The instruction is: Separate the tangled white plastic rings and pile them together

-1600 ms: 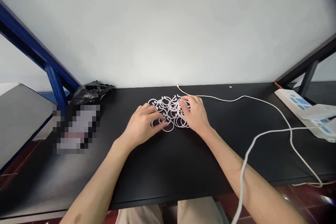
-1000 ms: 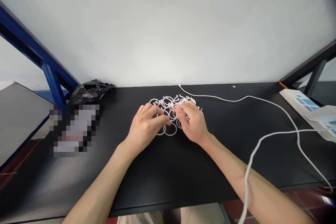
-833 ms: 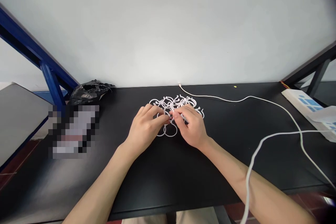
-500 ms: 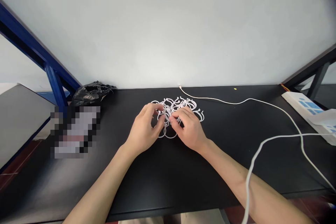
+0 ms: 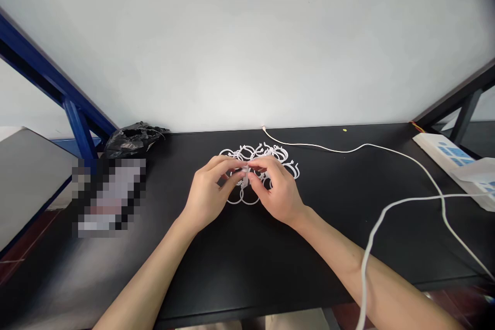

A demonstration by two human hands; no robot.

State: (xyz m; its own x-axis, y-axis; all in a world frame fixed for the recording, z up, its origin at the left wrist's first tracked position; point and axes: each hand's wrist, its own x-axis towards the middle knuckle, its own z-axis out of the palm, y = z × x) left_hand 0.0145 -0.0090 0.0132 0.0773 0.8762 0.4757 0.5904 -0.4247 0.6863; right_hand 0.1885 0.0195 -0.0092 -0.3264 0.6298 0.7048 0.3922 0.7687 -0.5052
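Observation:
A heap of several white plastic rings (image 5: 270, 157) lies on the black table (image 5: 270, 247), near its back middle. My left hand (image 5: 207, 193) and my right hand (image 5: 278, 191) meet over the front of the heap. The fingertips of both hands pinch one white ring (image 5: 245, 172) between them, lifted slightly off the heap. Two more rings show under my hands at the front edge of the heap.
A white cable (image 5: 386, 165) runs from the back of the table across its right side and down over my right arm. A crumpled black bag (image 5: 131, 139) sits at the back left. A white power strip (image 5: 452, 157) lies at the far right. A blue frame post (image 5: 77, 129) stands left.
My hands have drawn together from the sides of the heap to its front. Their fingertips have closed on one ring and raised it a little.

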